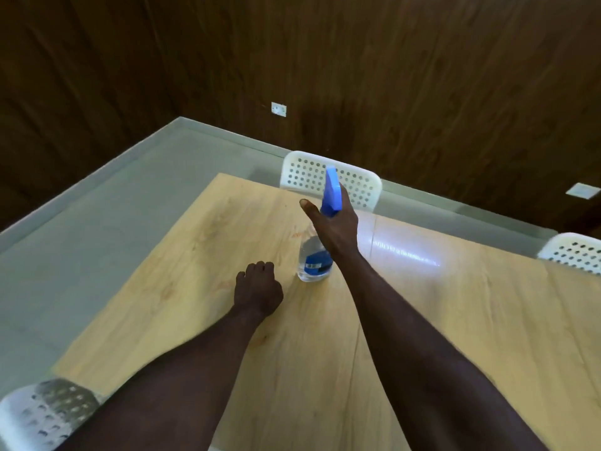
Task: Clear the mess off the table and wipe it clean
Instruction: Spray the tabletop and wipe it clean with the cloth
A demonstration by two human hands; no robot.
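Observation:
A clear spray bottle (313,260) with a blue label and a blue trigger head stands on the light wooden table (201,242). My right hand (336,226) grips its neck just under the blue head, thumb stretched out to the left. My left hand (258,288) rests on the table just left of the bottle's base, fingers curled into a fist with nothing visible in it. A faint reddish smear shows on the wood beside the bottle's upper left.
A white perforated chair (302,172) stands at the table's far edge, another chair (575,252) at the right edge, and a third chair back (42,415) at the near left corner. Grey floor lies left of the table; dark wood walls rise behind.

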